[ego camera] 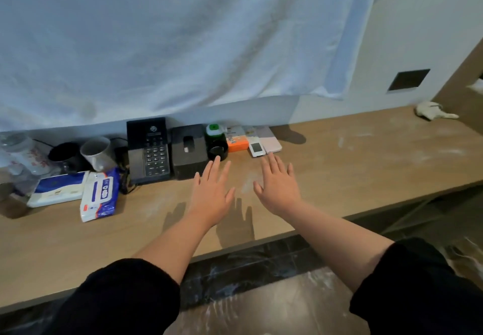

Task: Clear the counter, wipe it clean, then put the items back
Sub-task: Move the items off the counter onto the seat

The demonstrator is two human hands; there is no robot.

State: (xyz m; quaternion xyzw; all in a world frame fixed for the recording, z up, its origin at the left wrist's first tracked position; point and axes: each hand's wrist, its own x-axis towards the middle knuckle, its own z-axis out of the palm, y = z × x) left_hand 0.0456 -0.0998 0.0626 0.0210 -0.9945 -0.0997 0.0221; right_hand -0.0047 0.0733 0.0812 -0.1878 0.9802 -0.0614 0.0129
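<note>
While both arms reach forward, left hand (212, 187) and right hand (277, 181) hover flat, grip apart.

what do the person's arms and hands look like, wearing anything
Both hands, left and right, are bare: no gloves, rings or watch visible. The forearms are bare too, with black sleeves pushed up toward the elbows on both arms.

matt wooden counter (339, 162), white cloth (435, 110)
</note>
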